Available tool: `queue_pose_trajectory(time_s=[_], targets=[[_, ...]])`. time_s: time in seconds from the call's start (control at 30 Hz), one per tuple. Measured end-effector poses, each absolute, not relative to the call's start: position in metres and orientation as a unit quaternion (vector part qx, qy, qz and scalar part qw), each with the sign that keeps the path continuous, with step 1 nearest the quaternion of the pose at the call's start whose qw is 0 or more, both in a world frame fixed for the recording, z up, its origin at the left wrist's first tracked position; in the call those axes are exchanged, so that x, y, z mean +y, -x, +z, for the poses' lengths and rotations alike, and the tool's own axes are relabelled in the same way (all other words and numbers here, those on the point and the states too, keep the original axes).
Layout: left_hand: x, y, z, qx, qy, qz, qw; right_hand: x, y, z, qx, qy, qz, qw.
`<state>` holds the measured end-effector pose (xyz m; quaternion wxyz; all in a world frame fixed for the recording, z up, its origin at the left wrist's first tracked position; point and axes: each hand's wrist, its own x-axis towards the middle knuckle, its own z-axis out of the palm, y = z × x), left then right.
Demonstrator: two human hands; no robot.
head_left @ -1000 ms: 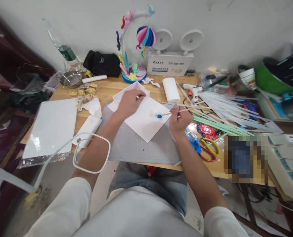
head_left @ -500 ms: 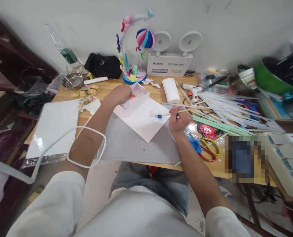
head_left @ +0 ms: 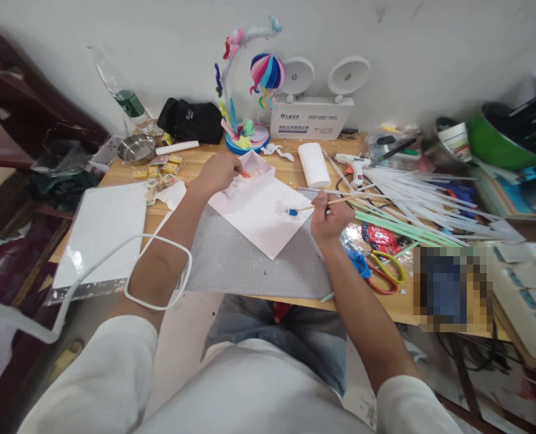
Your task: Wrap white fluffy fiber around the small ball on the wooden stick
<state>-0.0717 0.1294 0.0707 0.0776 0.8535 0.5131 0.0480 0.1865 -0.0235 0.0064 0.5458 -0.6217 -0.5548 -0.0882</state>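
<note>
My right hand [head_left: 332,215] is closed round the thin wooden handle of a brush [head_left: 293,212]. The brush has a blue band and a pale, fuzzy tip, held just over a white sheet [head_left: 268,223] that lies cornerwise on a grey cutting mat [head_left: 250,274]. At the far left side of the sheet, my left hand [head_left: 220,172] has its fingers bent at the near edge of a small white open box [head_left: 262,170]. Something orange [head_left: 245,174] shows inside the box beside the fingertips. What those fingers hold is hidden.
Behind stand a colourful fuzzy-stemmed ornament [head_left: 245,135] and a white emergency lamp [head_left: 312,117]. To the right lie a white roll [head_left: 314,164], a glue gun [head_left: 355,165], pale strips [head_left: 412,190] and scissors [head_left: 382,274]. A white flexible loop [head_left: 190,265] surrounds my left forearm.
The view has shifted very slightly. My left fingers have moved a little at the box edge, while the right hand keeps its grip on the brush.
</note>
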Motion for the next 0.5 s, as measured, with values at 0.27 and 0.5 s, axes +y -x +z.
queue_pose_trajectory(time_s=[0.27, 0.5], targets=[[0.131, 0.08, 0.074, 0.518, -0.836, 0.133, 0.12, -0.022, -0.186, 0.007, -0.55, 0.643, -0.071, 0.528], [0.088, 0.062, 0.096, 0.518, -0.791, 0.266, 0.19, -0.025, -0.184, 0.011, -0.534, 0.641, -0.063, 0.548]])
